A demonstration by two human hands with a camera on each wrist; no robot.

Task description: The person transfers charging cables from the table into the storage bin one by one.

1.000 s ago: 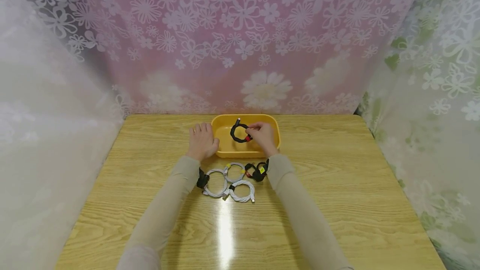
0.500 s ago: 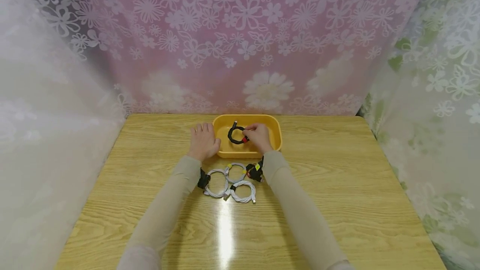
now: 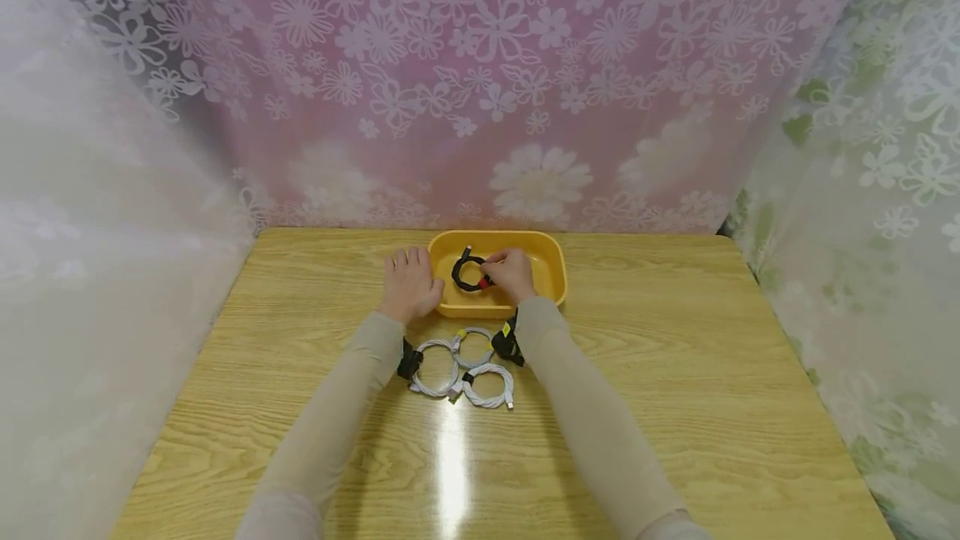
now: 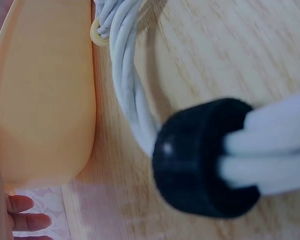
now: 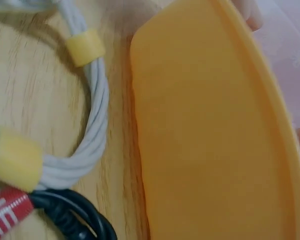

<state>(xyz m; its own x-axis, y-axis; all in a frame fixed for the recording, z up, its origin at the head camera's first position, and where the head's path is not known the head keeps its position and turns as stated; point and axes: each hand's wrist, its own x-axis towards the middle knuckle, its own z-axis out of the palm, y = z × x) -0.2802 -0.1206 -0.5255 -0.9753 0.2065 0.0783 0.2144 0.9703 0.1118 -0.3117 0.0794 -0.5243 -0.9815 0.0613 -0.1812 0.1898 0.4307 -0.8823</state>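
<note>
In the head view my right hand (image 3: 512,273) pinches a coiled black cable (image 3: 459,275) by its right side, near a red tie (image 3: 484,282). The coil is inside a yellow plastic tub (image 3: 551,252), low over its floor; whether it touches the floor I cannot tell. My left hand (image 3: 409,285) lies against the tub's left end, fingers extended and thumb along the rim. In the left wrist view, some of its fingers (image 4: 30,221) show past the tub's outer wall (image 4: 45,90).
Nearer than the tub lie coiled cables: a white one with a black strap (image 3: 488,386), another white one (image 3: 435,369), and a grey one with yellow ties (image 5: 97,110). Another black cable with a red tag (image 5: 7,212) lies beside them, under my right wrist.
My right hand has moved left and slightly nearer inside the tub, carrying the black cable with it. My left hand keeps its place at the tub's end.
</note>
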